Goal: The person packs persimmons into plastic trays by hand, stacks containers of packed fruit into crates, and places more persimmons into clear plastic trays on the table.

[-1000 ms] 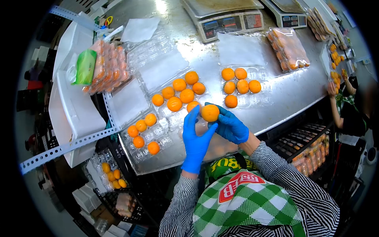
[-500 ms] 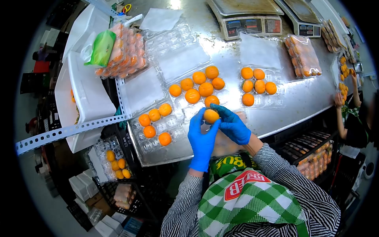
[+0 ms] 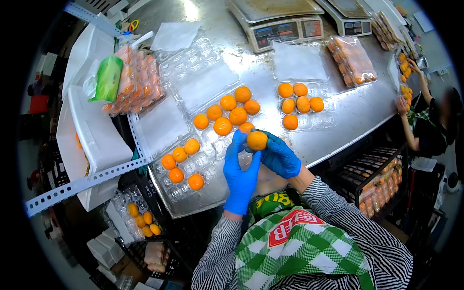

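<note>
Just over the table's front edge, an orange mandarin (image 3: 256,140) is held between my two blue-gloved hands. My right hand (image 3: 281,157) grips it from the right, fingers closed about its side. On the other side, the thumb and forefinger of my left hand (image 3: 238,174) curve round its left and lower edge. Behind my fingers lies a clear plastic tray (image 3: 221,143) with several mandarins (image 3: 223,126) in its cups, one partly hidden by the held fruit. More part-filled trays stand left (image 3: 187,162) and right (image 3: 319,121) of it, their lids folded back with white sheets.
Two scales (image 3: 285,31) stand at the back. Filled packs are stacked at left (image 3: 135,79) and lie at right (image 3: 352,60). A perforated metal strip (image 3: 87,183) borders the left side near a white foam box (image 3: 101,130). Another person (image 3: 430,121) works at far right.
The mandarin has turned slightly and come nearer in my fingers, both hands staying on it. The whole view has shifted a little, with table items now further left.
</note>
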Demonstrator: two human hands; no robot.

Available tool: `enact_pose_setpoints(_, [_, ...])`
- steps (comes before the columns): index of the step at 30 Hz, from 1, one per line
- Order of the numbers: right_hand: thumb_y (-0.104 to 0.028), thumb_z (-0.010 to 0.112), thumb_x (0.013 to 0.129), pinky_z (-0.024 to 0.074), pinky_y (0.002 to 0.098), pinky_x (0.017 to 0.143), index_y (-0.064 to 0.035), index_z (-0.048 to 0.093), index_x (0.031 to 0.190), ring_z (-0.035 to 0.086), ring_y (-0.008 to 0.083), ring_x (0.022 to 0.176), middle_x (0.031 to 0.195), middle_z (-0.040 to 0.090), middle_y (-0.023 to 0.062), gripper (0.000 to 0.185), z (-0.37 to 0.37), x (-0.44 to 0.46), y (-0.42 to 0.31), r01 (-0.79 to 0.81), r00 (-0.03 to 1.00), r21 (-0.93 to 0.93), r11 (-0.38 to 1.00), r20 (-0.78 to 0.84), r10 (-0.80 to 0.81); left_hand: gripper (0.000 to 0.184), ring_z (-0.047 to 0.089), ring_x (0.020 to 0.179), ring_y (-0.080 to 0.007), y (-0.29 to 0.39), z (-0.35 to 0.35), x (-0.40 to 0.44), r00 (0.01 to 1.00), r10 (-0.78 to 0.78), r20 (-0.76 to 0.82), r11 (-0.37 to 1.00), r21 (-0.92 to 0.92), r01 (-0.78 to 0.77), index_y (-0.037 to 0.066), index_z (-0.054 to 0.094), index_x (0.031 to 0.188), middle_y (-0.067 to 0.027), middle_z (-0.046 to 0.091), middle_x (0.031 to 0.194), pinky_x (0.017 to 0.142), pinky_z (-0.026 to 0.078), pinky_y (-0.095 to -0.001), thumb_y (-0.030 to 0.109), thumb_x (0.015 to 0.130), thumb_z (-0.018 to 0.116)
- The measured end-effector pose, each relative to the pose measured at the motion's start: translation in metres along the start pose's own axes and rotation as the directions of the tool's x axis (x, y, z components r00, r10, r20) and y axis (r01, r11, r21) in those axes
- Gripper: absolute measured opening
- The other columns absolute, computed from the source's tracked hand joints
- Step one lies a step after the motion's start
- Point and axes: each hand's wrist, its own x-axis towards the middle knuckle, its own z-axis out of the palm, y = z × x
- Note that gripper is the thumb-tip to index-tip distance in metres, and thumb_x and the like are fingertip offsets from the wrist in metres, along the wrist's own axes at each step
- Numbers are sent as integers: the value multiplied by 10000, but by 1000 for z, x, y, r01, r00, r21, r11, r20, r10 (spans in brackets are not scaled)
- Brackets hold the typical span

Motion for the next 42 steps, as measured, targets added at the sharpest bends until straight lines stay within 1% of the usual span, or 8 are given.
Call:
enact_pose_setpoints(3, [-186,582,894,399,361,1007,-14,362,1371,494,249,1177,1308,480,121,553,6,-2,-4,25,1000,-42,999,-16,-25,583,555,1081,-200,0,1,4,1000,12,-14,1000,9,-12,36,450,1321,-99,541,1232,922,466,-322,43,791,693])
enact_pose_setpoints(6, [-172,591,887,393,337,1005,-33,380,1371,480,215,1191,1323,474,107,545,6,-5,-1,95,987,-345,934,-89,-134,508,555,1078,-196,-8,3,3,987,-154,49,978,-138,159,32,479,1291,-105,552,1212,923,461,-311,86,825,675])
enact_pose_setpoints(9, [-157,602,878,407,292,966,-68,413,1365,479,168,1177,1334,472,74,530,9,-8,-1,27,981,-528,849,-150,-124,465,556,1068,-189,-1,6,4,888,-434,155,761,-465,453,25,491,1270,-111,562,1184,913,461,-300,104,845,661])
enact_pose_setpoints(12, [-133,605,872,406,267,950,-95,433,1360,474,140,1165,1332,476,46,518,1,-10,4,-23,982,-685,728,-152,-111,436,561,1044,-181,-13,-4,6,857,-493,154,727,-468,502,17,507,1233,-108,573,1136,899,464,-296,97,837,672])
enact_pose_setpoints(17, [-96,595,872,411,267,938,-81,494,1302,520,123,1084,1249,547,35,442,-6,-18,3,16,963,-847,532,-130,-237,494,519,988,-181,-37,-39,27,934,-213,-287,967,76,244,10,520,1182,-88,554,1089,872,438,-329,118,754,743])
enact_pose_setpoints(25, [-97,573,892,440,269,898,-41,590,1166,566,123,998,1094,632,63,280,-18,-28,-2,-59,918,-726,685,-309,-249,485,550,961,-224,-100,-72,51,988,37,-152,846,531,50,48,543,1165,-108,562,1096,826,463,-343,130,735,753])
enact_pose_setpoints(31, [-86,578,885,456,250,852,-33,617,1117,575,117,941,1033,648,54,241,-21,-29,3,-114,919,-726,678,-337,-206,535,510,1065,-317,-109,-72,55,1000,-12,-17,872,490,19,26,517,1217,-163,519,1165,890,442,-393,108,731,725])
enact_pose_setpoints(42, [-96,576,893,462,238,812,-34,617,1110,573,104,898,1006,652,48,230,-23,-28,-5,-108,931,-719,686,-315,-183,513,558,999,-254,-85,-88,34,989,-29,-148,836,539,105,45,529,1234,-123,551,1111,858,467,-359,124,763,714])
